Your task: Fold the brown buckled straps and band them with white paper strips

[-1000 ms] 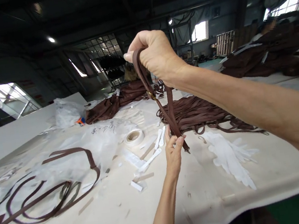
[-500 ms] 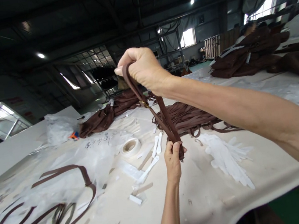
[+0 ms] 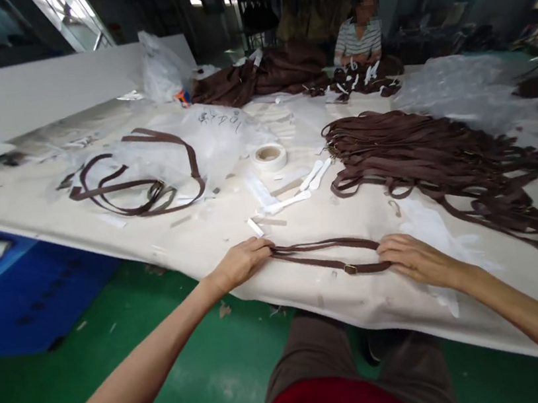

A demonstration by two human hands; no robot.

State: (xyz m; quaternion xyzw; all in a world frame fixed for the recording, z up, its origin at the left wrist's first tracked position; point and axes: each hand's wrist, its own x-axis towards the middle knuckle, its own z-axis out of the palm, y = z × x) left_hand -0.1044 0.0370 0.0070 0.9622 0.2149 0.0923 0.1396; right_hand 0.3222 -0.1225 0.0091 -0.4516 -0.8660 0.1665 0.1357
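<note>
A brown strap (image 3: 328, 262) with a brass-coloured buckle lies stretched in a long loop near the table's front edge. My left hand (image 3: 245, 261) is closed on its left end. At the right end, the fingers of my right hand (image 3: 414, 258) are closed around the loop's bend, just past the buckle. Under and behind my right hand lies a pair of white gloves (image 3: 435, 225), partly covered. A large bundle of similar brown straps (image 3: 421, 147) rests beyond my right hand.
Beyond the hands are a white tape roll (image 3: 270, 157), white plastic strips (image 3: 289, 201) and plastic sheeting (image 3: 224, 134). Loose brown straps (image 3: 196, 165) curl at the left. Brown bags (image 3: 281, 73) are piled at the back, near a seated person (image 3: 359, 39) in a striped top.
Both hands have come down from holding the strap upright in the air. The strap now runs sideways, low over the table's front edge. My view has tilted down and turned left.
</note>
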